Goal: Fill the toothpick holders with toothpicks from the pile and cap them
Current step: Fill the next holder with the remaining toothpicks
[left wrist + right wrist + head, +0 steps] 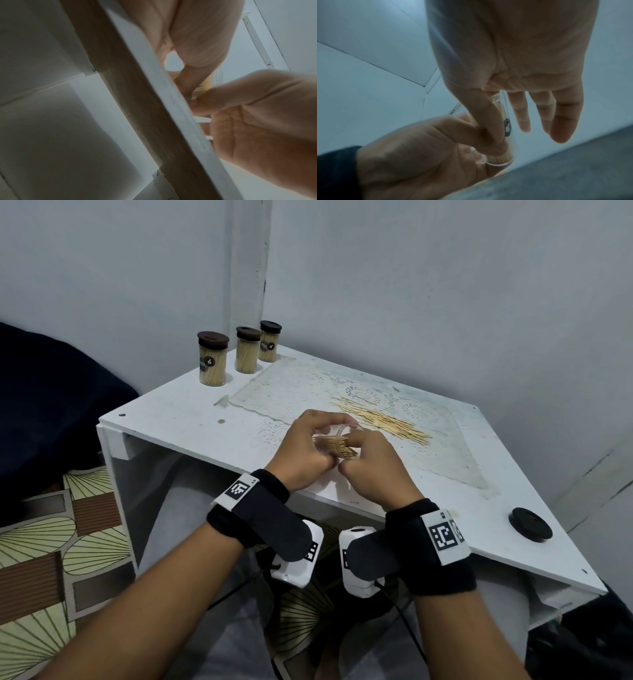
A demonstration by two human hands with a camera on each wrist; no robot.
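Three toothpick holders point(239, 350) stand filled and capped with dark lids at the far left corner of the white table point(178, 419), in a row, close together. A fourth, clear toothpick holder point(337, 441) is uncapped and held tilted above the near middle of the table, between both hands.

The left hand point(301, 453) has its fingers curled round the holder's body and supports it. The right hand point(371, 465) pinches a bundle of toothpicks point(342, 445) between thumb and forefinger at the holder's mouth; in the right wrist view its other three fingers hang straight and hold nothing. The bundle sits partly inside the holder, so the step in hand appears to be loading.

The pile of toothpicks point(383, 421) lies spread on the lace mat point(308, 385), just beyond the hands to the right. A fair quantity is left there. One dark lid point(530, 523) lies loose at the near right edge of the table, well apart from the hands.

Assessment: three of the four holders seen are done. Remaining: finish filling the fourth, then fit the loose lid.
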